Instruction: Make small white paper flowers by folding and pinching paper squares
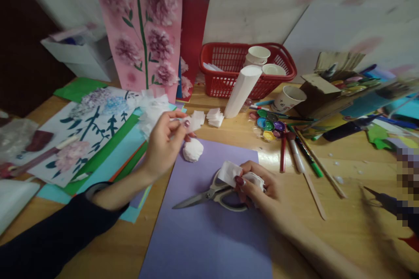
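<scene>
My left hand (pixel 167 141) is closed in a pinch, and its fingertips meet the edge of a small pile of white tissue paper squares (pixel 198 120). Whether a square is between the fingers is hidden. Another pile of squares (pixel 215 117) sits just to the right. Below the fingertips, a crumpled white paper ball (pixel 193 150) rests on a purple sheet (pixel 209 235). My right hand (pixel 265 192) is closed around a bunched white paper piece (pixel 254 179), with a flat tissue paper square (pixel 230 173) between thumb and forefinger. Scissors (pixel 212 194) lie partly under that hand, blades apart.
A white paper roll (pixel 242 91) stands before a red basket (pixel 216 85) with paper cups. Paint pots (pixel 268 124), brushes and pens (pixel 307 157) lie on the right. Flower pictures (pixel 98 135) and coloured sheets cover the left. Another person's blurred hand (pixel 407 187) is at the right edge.
</scene>
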Tool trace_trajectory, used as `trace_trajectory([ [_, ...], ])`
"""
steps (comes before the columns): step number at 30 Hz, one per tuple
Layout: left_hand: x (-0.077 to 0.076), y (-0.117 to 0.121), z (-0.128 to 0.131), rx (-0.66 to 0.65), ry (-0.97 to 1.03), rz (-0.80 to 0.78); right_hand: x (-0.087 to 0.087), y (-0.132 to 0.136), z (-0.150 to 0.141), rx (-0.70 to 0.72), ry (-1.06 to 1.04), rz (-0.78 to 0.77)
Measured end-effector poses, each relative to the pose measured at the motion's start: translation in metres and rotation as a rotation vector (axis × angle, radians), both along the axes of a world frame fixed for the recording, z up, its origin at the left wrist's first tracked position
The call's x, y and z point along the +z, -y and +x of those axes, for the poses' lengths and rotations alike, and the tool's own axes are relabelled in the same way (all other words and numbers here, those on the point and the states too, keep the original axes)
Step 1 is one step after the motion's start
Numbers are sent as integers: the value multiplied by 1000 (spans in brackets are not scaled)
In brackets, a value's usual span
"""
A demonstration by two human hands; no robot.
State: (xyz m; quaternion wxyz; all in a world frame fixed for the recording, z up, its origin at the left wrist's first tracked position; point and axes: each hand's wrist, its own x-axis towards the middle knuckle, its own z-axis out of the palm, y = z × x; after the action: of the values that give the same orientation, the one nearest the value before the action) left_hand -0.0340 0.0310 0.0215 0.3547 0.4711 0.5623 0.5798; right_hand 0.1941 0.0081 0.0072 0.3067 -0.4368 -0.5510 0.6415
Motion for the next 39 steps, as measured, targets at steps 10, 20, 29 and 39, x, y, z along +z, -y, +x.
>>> trace_trajectory([
  [10,26,-35,-83,214,-821,-140,8,-2,-6,-56,19,-59],
  [20,26,39,21,-372,-572,228,5,-1,-3,-72,27,-16],
  [29,-6,58,41,-401,-134,11,8,4,-2,30,-36,18],
  [39,-11,57,38,-224,73,-141,7,5,-4,138,-73,41],
])
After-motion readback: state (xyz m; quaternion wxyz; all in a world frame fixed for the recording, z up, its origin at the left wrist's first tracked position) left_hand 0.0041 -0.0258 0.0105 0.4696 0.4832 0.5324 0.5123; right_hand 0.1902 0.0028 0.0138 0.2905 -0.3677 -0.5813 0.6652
